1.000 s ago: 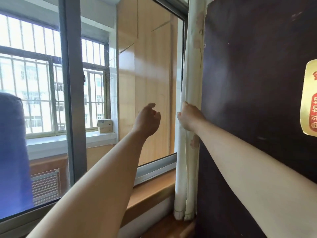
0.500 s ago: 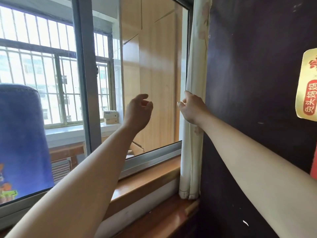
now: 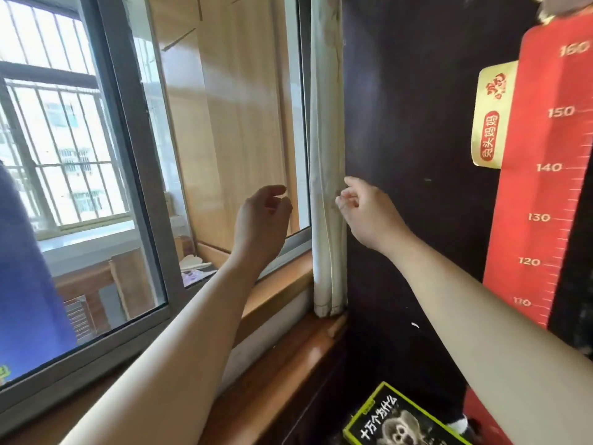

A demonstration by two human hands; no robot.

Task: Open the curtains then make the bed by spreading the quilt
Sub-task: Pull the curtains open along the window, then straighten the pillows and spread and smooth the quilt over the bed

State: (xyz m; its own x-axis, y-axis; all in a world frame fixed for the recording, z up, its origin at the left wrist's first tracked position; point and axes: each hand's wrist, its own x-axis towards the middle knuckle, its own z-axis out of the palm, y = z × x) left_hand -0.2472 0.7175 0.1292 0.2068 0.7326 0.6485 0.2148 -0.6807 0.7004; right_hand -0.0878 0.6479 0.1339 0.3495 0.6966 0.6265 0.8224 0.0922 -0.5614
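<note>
Sunlit window (image 3: 80,155) fills the left, the left hand (image 3: 261,220) raised before it, loosely curled and empty, while the right hand (image 3: 369,213) touches the bunched curtain (image 3: 325,123), grip unclear.

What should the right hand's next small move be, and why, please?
Likely, let the right hand come off the curtain and pull back. The curtain is bunched into a narrow strip against the dark cabinet, the window is uncovered, and the left hand is loosely curled, holding nothing. The right fingertips sit at the curtain's edge; whether they pinch it is unclear.
</note>
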